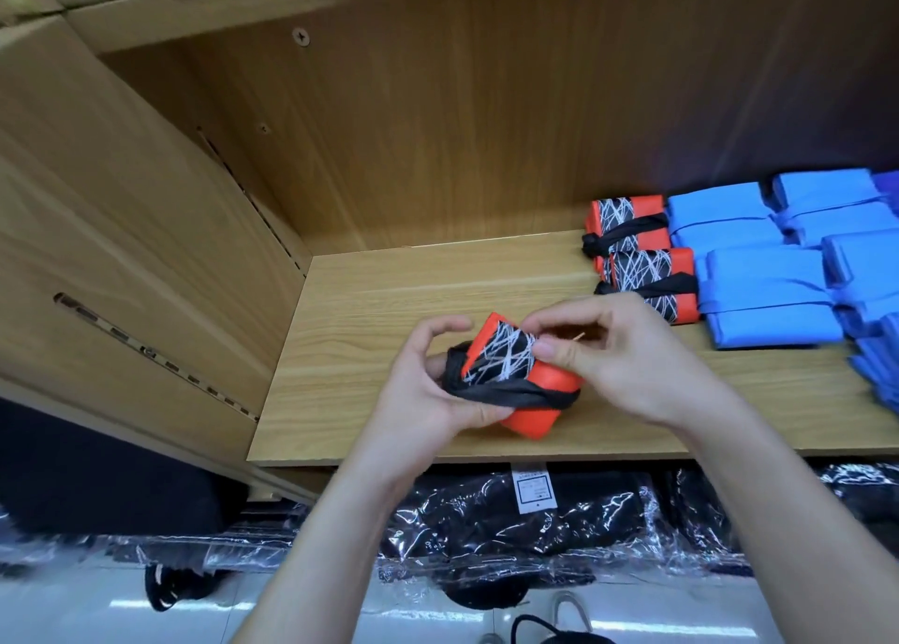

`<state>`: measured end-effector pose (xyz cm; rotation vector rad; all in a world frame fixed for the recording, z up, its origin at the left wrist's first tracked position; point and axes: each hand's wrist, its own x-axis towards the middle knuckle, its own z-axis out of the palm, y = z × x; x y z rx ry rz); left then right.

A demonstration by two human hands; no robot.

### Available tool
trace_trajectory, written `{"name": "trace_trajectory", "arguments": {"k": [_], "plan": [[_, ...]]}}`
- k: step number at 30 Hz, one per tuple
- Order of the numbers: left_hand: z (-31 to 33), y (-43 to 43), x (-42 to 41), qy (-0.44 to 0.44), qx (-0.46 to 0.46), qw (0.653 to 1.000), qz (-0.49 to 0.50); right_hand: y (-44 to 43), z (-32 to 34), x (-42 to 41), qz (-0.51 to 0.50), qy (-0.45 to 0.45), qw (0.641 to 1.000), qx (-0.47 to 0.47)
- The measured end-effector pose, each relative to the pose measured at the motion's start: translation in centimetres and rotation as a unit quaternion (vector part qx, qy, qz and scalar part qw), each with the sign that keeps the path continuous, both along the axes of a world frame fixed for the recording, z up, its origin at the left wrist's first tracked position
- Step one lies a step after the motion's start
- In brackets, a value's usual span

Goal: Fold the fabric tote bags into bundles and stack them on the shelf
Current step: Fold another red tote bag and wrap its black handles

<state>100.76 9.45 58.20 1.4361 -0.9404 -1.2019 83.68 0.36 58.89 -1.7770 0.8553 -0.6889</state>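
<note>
An orange tote bundle (528,400) with a black-and-white scribble panel and a black strap tied round it hovers just above the wooden shelf (369,303). My left hand (428,390) grips its left end at the black knot. My right hand (627,351) pinches the bundle's upper right edge with thumb and fingers. Two finished orange bundles (632,235) lie at the back right of the shelf, touching a group of blue bundles (768,278).
The shelf's left side wall (121,254) and back panel (438,133) enclose the space. Below the shelf edge lie black items in clear plastic wrap (535,531), with a white label. The pale floor shows at the bottom.
</note>
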Motion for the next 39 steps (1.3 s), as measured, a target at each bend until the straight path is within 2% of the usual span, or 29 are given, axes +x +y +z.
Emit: {"name": "trace_trajectory", "arguments": {"k": [3,5,7,9,11,13,15,20,23,26,29,31,34,37,39], "plan": [[0.9,-0.4,0.1,-0.104,0.011,0.989,-0.106,-0.5,0.7,0.0,0.069,0.097,0.989,-0.084],[1.0,-0.8,-0.4,-0.149,0.006,0.982,-0.116,-0.4,0.7,0.4,0.088,0.105,0.986,-0.091],[0.9,-0.9,-1.0,-0.099,0.004,0.992,-0.082,-0.1,0.2,0.8,0.067,0.043,0.995,-0.059],[0.5,-1.0,-1.0,-0.049,-0.004,0.998,-0.028,0.1,-0.4,0.7,-0.004,-0.041,0.999,0.011],[0.0,-0.9,-1.0,-0.011,-0.012,1.000,0.021,0.2,-0.8,-0.1,-0.045,-0.062,0.993,0.093],[-0.3,-0.7,-1.1,0.016,-0.016,0.999,0.043,0.8,-1.0,-0.8,-0.022,-0.068,0.981,0.179],[-0.5,-0.6,-1.5,0.019,-0.021,0.999,0.043,1.6,-1.5,-0.6,-0.021,-0.077,0.980,0.184],[-1.4,-1.1,-2.9,0.083,-0.034,0.994,0.060,2.8,-2.8,0.5,-0.114,-0.156,0.965,0.179],[-1.5,-1.2,-3.4,0.103,-0.008,0.994,0.019,2.9,-3.2,-0.1,-0.171,-0.161,0.962,0.142],[-1.0,-1.7,-3.4,0.075,0.045,0.995,-0.041,2.9,-4.0,-1.3,-0.228,-0.138,0.959,0.095],[-2.0,-3.0,-4.7,0.064,0.067,0.995,0.038,2.7,-4.7,-2.8,-0.257,-0.084,0.960,0.069],[-3.2,-4.0,-6.2,0.026,0.064,0.994,0.085,2.2,-5.2,-4.1,-0.240,-0.017,0.969,0.048],[-4.9,-5.7,-8.2,-0.036,0.066,0.994,0.084,1.6,-6.2,-6.4,-0.224,0.052,0.972,0.053],[-5.7,-7.7,-9.9,-0.153,0.034,0.987,0.031,1.2,-6.7,-8.0,-0.293,0.138,0.946,-0.007],[-5.6,-8.5,-10.7,-0.253,-0.004,0.967,-0.005,0.7,-6.8,-8.6,-0.331,0.192,0.923,-0.050]]}}
